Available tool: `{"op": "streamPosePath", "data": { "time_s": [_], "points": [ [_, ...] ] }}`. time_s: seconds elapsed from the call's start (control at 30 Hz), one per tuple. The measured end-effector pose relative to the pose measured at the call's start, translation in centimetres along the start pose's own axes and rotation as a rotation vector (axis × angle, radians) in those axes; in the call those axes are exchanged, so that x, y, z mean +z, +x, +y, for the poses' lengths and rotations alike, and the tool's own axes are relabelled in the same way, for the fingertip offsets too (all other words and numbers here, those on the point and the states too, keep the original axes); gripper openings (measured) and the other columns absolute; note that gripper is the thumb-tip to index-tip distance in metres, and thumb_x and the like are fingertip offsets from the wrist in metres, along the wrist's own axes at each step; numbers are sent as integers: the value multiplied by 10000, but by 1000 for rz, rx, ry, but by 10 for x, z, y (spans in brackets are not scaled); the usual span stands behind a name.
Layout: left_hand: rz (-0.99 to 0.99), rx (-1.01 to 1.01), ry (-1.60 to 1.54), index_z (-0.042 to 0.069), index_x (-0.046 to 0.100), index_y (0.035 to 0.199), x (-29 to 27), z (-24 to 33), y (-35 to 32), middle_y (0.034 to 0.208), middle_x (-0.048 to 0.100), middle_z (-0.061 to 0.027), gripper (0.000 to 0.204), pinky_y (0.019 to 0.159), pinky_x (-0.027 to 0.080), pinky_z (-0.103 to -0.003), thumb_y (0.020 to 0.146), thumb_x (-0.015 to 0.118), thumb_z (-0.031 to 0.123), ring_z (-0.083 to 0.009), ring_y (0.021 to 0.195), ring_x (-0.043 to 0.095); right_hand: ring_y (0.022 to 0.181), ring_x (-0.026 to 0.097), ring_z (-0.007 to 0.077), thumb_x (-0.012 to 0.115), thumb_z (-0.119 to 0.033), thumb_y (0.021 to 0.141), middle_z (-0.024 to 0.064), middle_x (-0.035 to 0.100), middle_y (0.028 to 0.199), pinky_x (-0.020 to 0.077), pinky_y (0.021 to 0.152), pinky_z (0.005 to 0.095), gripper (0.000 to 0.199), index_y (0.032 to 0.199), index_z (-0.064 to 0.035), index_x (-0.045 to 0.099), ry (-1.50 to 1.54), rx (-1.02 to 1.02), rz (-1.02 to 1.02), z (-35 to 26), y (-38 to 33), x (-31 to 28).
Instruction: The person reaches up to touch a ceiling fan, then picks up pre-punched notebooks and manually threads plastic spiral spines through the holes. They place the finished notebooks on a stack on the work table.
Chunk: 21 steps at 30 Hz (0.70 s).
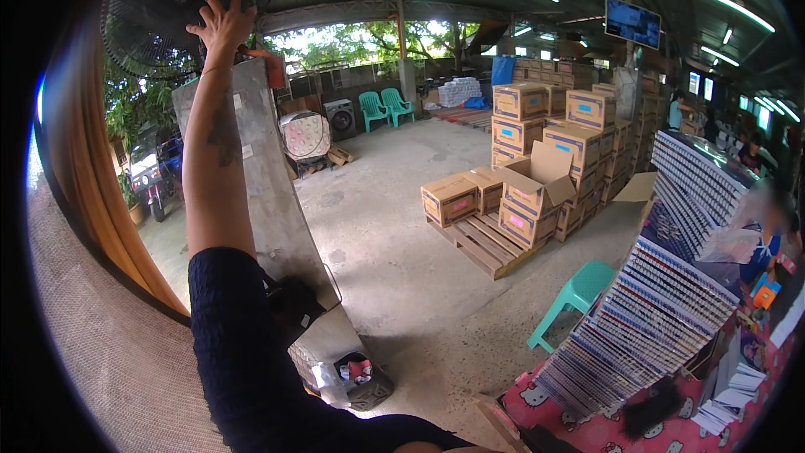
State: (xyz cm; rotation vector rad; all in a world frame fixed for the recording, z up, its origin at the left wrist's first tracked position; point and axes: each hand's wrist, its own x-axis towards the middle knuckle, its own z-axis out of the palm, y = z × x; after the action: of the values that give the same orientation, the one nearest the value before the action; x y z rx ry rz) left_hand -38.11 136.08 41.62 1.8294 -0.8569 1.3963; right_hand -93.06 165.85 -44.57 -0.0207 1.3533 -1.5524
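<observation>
My left hand (222, 25) is raised high at the upper left, fingers spread against the grille of a black standing fan (155, 0). It holds nothing. The bare forearm runs down to a dark blue sleeve (239, 352) at the lower edge. Just behind the arm leans a tall grey metal panel (268, 176). My right hand is out of view.
Cardboard boxes (537, 176) are stacked on a wooden pallet (486, 243) mid-floor. A teal plastic stool (579, 289) stands by fanned stacks of thin booklets (662, 310) on a pink-clothed table (587, 432). At the far right sits a person (767, 226). An orange curtain (92, 168) hangs left.
</observation>
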Motion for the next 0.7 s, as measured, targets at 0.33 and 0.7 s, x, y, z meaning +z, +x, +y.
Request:
{"op": "streamPosePath", "data": {
  "time_s": [0.33,0.7],
  "points": [
    [99,-13,-57,317,319,1557,1,-10,-14,1585,258,-207,677,1100,136,-769,956,515,561,-419,1468,251,889,559,171,663,-555,857,-18,539,956,501,784,410,385,1108,-282,559,20,-5,36,4,-7,-19],
    [76,-71,-166,261,289,1563,4,-24,-25,1610,207,-271,727,1126,144,-732,951,505,590,-463,1498,184,900,558,175,675,-569,846,-18,534,963,504,789,418,407,1113,-287,553,98,-27,125,9,-24,-86]
  ]
}}
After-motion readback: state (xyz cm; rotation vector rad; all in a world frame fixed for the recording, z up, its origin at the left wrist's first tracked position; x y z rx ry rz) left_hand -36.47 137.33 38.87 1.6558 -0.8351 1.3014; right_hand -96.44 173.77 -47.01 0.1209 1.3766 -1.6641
